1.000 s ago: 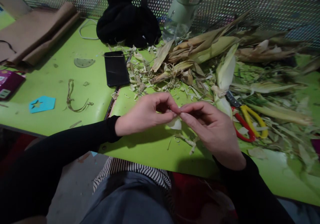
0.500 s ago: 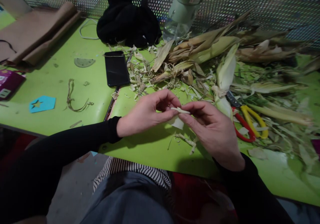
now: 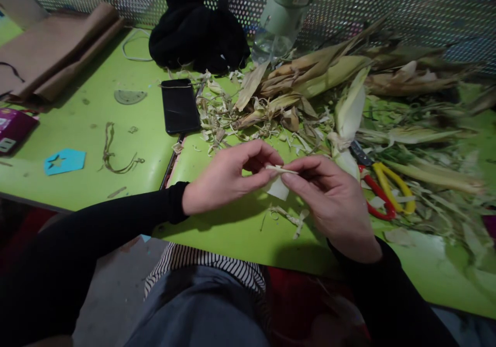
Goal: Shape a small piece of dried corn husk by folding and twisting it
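Note:
My left hand and my right hand meet above the green table, both pinched on a small pale piece of corn husk. The piece hangs a little below the fingertips, with a thin strip lying across the top between the two thumbs. Both arms wear black sleeves. A few husk scraps lie on the table just under my hands.
A heap of corn husks and shreds covers the table's right and back. Red-and-yellow scissors lie right of my right hand. A black phone, a black bag, a green bottle, brown paper and a blue tag lie around.
My fingertips have drawn slightly apart and the husk piece has come more into view between them; both hands shifted a little to the right.

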Action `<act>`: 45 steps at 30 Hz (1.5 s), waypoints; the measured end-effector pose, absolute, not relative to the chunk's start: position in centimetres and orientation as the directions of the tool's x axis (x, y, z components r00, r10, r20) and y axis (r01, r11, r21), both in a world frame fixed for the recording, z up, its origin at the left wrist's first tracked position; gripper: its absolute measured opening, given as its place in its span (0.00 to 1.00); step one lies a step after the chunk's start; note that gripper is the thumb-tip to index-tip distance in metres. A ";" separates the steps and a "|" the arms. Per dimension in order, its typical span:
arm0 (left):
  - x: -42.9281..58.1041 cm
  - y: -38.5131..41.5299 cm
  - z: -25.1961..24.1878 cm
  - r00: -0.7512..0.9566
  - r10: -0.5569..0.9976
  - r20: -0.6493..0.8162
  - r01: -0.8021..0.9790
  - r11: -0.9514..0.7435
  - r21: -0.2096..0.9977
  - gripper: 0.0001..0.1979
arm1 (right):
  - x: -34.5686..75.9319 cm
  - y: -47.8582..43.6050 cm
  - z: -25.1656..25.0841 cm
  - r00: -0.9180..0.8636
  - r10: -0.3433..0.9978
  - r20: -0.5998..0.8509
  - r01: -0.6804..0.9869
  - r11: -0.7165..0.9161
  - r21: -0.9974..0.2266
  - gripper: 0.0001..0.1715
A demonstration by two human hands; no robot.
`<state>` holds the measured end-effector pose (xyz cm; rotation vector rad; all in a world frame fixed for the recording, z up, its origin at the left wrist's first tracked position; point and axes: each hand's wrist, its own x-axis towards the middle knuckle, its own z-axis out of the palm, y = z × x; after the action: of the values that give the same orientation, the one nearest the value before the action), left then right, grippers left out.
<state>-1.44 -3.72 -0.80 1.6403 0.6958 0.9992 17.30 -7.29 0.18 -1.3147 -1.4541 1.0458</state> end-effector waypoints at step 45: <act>-1.6 -3.9 0.3 0.541 0.841 -0.022 -0.193 0.149 0.970 0.03 | 17.8 -7.2 -0.8 -0.023 0.997 0.072 0.113 0.074 -0.991 0.03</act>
<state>-1.63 -3.86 0.35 1.1961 0.6742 0.8293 17.75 -7.20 -0.77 -1.2277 -1.3405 1.1130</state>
